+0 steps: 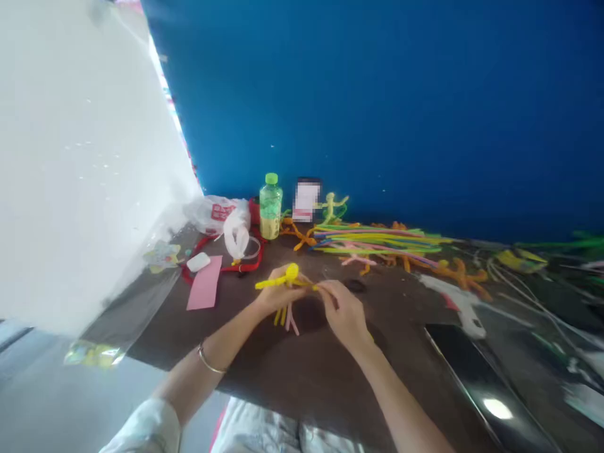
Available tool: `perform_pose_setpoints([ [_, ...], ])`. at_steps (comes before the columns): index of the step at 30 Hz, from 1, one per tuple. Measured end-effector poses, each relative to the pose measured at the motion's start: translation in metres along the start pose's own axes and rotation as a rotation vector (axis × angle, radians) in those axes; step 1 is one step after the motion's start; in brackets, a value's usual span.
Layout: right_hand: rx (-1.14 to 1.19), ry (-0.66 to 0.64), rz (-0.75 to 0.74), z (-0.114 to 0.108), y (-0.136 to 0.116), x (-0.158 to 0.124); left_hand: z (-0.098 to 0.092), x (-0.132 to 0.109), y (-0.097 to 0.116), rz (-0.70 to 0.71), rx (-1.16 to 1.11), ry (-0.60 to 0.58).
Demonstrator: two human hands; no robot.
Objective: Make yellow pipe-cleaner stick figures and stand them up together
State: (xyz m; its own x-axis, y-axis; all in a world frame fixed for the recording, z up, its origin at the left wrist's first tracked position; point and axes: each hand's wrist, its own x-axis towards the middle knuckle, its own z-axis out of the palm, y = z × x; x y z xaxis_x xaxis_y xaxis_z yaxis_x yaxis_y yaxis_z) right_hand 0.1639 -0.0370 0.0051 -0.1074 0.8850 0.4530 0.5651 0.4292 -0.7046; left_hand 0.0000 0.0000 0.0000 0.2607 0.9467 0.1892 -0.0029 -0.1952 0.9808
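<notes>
Above the dark table, a yellow pipe-cleaner figure [292,272] with a round head is gripped in my left hand [274,294]. One of its arms sticks out to the left; yellow and pink strands [289,318] hang below my fingers. My right hand [343,311] pinches the tip of the figure's other arm, on the right side. Behind my hands lies a bundle of coloured pipe cleaners [382,239]. A finished-looking pale yellow figure [331,206] leans near the blue wall, and orange pipe-cleaner figures [302,237] lie around the bundle.
A green-capped bottle [270,211] stands at the back beside a white plastic bag [214,214]. Pink paper [204,286] and a white case [199,262] lie at left. A glue gun [460,305], a dark phone [486,377] and cables [514,280] occupy the right.
</notes>
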Motion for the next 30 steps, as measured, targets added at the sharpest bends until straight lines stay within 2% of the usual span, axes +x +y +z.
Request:
perform_pose_setpoints([
  [4, 0.283, -0.029, 0.234, -0.003, -0.004, 0.005, -0.004, 0.003, -0.003, -0.140, -0.114, -0.087],
  [8, 0.729, -0.105, 0.507, -0.003, -0.006, 0.008, -0.003, 0.001, -0.003, -0.288, -0.428, -0.215],
  [10, 0.857, -0.120, 0.567, 0.001, -0.006, 0.007, -0.001, 0.000, -0.001, -0.356, -0.558, -0.222],
  [12, 0.865, -0.097, 0.585, 0.006, -0.005, 0.006, 0.003, 0.000, 0.000, -0.380, -0.626, -0.157],
  [15, 0.639, -0.045, 0.518, 0.012, -0.002, 0.003, 0.008, 0.001, 0.001, -0.346, -0.649, 0.007],
  [20, 0.009, 0.045, 0.071, 0.013, 0.000, -0.002, 0.012, 0.001, 0.000, -0.275, -0.540, 0.171],
  [23, -0.281, 0.053, -0.100, 0.010, 0.001, -0.004, 0.013, 0.000, 0.000, -0.229, -0.355, 0.255],
  [26, -0.509, 0.057, -0.212, 0.008, 0.001, -0.005, 0.013, 0.000, 0.000, -0.162, -0.155, 0.299],
  [30, -0.674, 0.073, -0.323, 0.003, 0.000, -0.003, 0.012, 0.001, 0.001, -0.079, -0.023, 0.269],
])
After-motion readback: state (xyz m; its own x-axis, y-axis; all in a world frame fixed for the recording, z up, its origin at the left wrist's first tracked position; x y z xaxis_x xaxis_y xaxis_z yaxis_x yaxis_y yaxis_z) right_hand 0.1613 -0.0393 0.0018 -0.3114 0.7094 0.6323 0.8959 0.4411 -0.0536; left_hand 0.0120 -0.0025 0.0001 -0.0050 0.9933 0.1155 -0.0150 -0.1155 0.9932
